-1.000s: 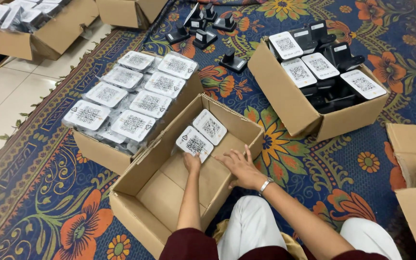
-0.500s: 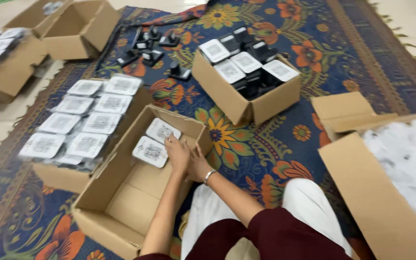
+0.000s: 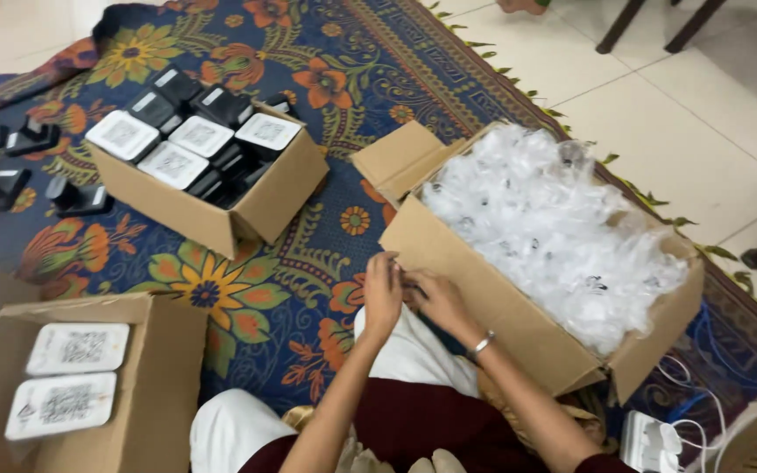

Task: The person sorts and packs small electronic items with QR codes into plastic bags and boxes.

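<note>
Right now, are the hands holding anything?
It cannot be told: left hand and right hand meet beside the brown cardboard box of clear plastic bags, fingers hiding anything held.

From my feed: matt brown cardboard box stuffed with glossy, crinkly clear plastic bags (super shiny), on a woven cloth rug.

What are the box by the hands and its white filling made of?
Box: looks like brown corrugated cardboard, matte, with creased flaps. Filling: probably thin clear plastic bags, glossy and crinkled, small dark parts showing through. Left hand and right hand meet at its near wall.
</note>
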